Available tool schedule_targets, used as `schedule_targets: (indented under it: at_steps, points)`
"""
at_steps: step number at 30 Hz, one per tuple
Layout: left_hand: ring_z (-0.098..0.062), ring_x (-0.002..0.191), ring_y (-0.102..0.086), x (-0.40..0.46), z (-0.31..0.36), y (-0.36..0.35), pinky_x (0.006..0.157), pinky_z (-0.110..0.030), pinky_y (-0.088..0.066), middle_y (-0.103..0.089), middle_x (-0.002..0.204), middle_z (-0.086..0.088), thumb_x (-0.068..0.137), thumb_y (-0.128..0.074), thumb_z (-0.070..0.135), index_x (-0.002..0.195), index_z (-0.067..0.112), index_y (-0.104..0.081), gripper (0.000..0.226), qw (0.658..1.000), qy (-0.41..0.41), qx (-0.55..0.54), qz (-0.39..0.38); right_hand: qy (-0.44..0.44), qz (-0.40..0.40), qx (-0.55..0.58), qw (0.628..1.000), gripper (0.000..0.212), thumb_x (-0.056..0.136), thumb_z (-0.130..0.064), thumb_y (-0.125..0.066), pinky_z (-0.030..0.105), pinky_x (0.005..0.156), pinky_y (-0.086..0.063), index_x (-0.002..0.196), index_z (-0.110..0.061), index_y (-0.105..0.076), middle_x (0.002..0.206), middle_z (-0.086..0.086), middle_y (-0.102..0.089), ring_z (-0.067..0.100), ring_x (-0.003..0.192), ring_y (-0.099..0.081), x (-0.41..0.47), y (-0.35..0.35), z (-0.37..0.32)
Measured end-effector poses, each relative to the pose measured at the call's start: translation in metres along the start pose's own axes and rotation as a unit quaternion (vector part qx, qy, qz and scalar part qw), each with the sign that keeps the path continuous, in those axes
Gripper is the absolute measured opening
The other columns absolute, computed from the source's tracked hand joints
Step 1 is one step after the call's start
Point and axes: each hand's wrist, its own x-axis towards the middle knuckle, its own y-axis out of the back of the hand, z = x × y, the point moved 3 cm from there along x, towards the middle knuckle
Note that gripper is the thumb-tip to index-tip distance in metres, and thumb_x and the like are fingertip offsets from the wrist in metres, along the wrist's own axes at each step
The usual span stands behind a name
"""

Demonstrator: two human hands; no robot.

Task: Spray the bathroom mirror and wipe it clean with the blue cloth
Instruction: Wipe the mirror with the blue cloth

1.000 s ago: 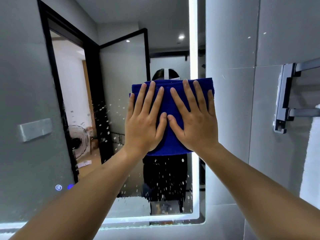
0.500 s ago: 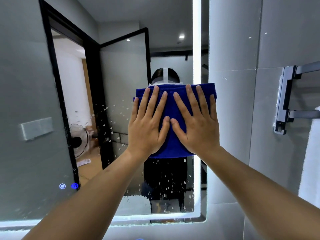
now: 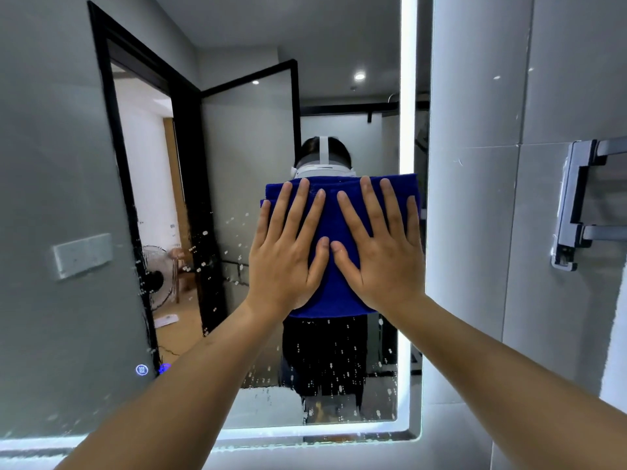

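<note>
A folded blue cloth (image 3: 334, 295) lies flat against the bathroom mirror (image 3: 244, 147), close to the mirror's lit right edge. My left hand (image 3: 285, 262) presses on the cloth's left half with fingers spread. My right hand (image 3: 383, 262) presses on its right half in the same way, thumbs nearly touching. Spray droplets (image 3: 325, 368) speckle the glass below and to the left of the cloth. The glass above the cloth looks free of drops. No spray bottle is in view.
A grey tiled wall (image 3: 475, 232) adjoins the mirror on the right. It carries a metal towel rack (image 3: 576, 205) with a white towel (image 3: 617, 351) below it. Two lit touch buttons (image 3: 141, 369) glow at the mirror's lower left.
Both hands have slid the cloth a little way down the mirror. More of the reflection above the cloth now shows.
</note>
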Motion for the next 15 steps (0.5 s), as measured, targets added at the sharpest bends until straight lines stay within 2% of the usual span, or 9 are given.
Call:
schedule_targets:
  at_steps: [6, 15]
  points:
    - [-0.025, 0.150, -0.011, -0.010, -0.027, 0.008, 0.122, -0.045, -0.008, -0.018, 0.160, -0.008, 0.099, -0.031, 0.037, 0.152, 0.015, -0.023, 0.059, 1.000, -0.003, 0.010, 0.003, -0.003, -0.002, 0.011, 1.000, 0.063, 0.097, -0.051, -0.037, 0.050, 0.121, -0.008, 0.153, -0.023, -0.026, 0.161, 0.008, -0.020, 0.027, 0.149, -0.010, 0.004, -0.005, -0.030]
    - [-0.024, 0.150, -0.008, -0.028, -0.080, 0.023, 0.122, -0.043, -0.005, -0.015, 0.160, -0.007, 0.100, -0.027, 0.039, 0.153, 0.016, -0.018, 0.059, 1.000, 0.000, 0.016, -0.008, -0.003, -0.011, 0.012, 1.000, 0.064, 0.097, -0.051, -0.037, 0.049, 0.121, -0.005, 0.154, -0.024, -0.024, 0.161, 0.008, -0.017, 0.027, 0.149, -0.009, 0.015, -0.012, -0.087]
